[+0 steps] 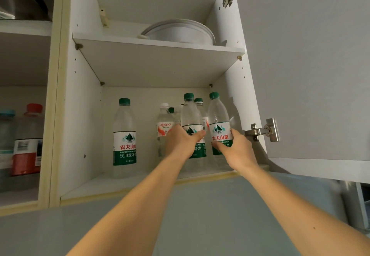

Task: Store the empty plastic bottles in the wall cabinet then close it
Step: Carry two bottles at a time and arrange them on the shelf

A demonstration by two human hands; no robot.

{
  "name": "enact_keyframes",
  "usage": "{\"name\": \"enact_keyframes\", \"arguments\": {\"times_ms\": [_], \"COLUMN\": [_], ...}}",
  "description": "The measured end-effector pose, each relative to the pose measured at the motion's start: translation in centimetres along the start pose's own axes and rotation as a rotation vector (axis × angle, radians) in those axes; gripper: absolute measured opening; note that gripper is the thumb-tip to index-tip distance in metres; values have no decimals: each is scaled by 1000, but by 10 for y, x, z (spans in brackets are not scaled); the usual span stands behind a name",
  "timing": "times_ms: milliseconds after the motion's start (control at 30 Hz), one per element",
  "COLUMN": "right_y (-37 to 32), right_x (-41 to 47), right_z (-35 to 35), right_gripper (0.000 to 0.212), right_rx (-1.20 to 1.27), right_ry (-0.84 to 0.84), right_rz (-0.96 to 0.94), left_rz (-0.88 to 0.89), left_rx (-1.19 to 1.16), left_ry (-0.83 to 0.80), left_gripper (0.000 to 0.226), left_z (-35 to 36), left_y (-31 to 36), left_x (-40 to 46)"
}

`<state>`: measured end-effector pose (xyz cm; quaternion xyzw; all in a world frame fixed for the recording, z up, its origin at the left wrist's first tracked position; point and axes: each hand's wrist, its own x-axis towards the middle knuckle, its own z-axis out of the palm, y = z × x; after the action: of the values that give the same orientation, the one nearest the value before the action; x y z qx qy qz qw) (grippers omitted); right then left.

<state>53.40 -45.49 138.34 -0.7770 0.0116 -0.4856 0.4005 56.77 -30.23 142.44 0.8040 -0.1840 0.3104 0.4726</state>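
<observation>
Both arms reach up into the open wall cabinet (84, 115). The left hand (181, 142) has its fingers (200, 134) curled round a green-capped bottle (191, 115) on the lower shelf; the right hand (237, 149) grips a second green-capped bottle (218, 119) just beside it, thumb across the label. Behind the left fingers stands a white-capped bottle (165, 123); well left of them, 1 more green-capped bottle (124, 135) stands alone. The cabinet door (310, 65) hangs open right of the right hand. A white bowl (178, 32) sits on the upper shelf

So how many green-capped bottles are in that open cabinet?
5: lone bottle leftward; held bottles in left hand, right hand; rear bottle behind; peeking cap. Others may hide.
</observation>
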Motion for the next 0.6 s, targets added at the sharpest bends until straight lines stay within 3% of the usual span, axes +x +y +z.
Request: {"name": "enact_keyframes", "arguments": {"times_ms": [333,433,600], "right_y": [5,3,-5], "right_x": [-12,-12,-21], "right_z": [4,5,6], "right_gripper": [41,56,77], "right_rx": [-208,-221,-329], "right_ry": [144,157,286], "right_rz": [-61,-71,-189], "left_rz": [104,191,323], "left_rx": [203,257,417], "left_ry": [19,-6,209], "left_gripper": [59,55,63], "left_z": [8,-5,-62], "left_y": [2,-12,-40], "left_x": [-9,-13,-12]}}
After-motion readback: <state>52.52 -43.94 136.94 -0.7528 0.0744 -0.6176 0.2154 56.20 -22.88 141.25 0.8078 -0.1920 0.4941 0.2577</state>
